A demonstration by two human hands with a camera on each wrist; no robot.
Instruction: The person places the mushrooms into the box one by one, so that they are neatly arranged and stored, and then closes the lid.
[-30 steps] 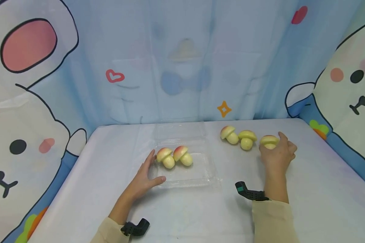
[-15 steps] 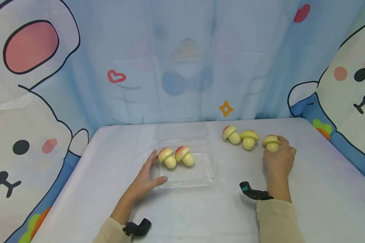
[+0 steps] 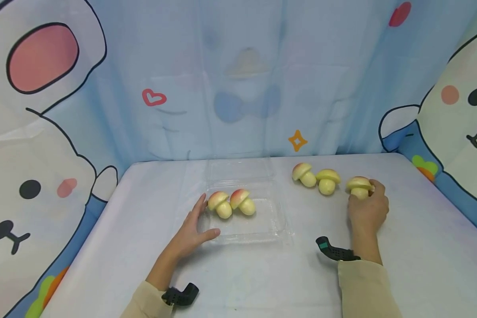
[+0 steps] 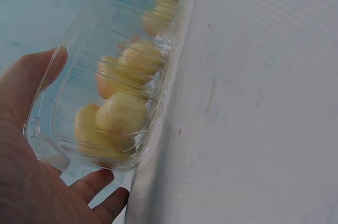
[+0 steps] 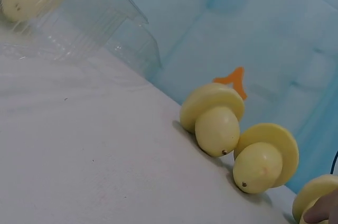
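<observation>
Mushroom-shaped piece [image 3: 357, 182] near the far right corner of the bench [image 3: 270, 282], pinched between curled fingers of the right hand [image 3: 368, 213], no longer poking above it as a second ago, suggesting a still-settling grip, with left hand [image 3: 188, 236] spread at the left edge of clear box [image 3: 268, 225].

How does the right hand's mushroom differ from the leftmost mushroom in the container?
The held mushroom is in the right hand; the leftmost mushroom lies in the container. The held mushroom's cap looks nearly level; the leftmost mushroom's is tilted and redder. Both have pale stems.
</observation>
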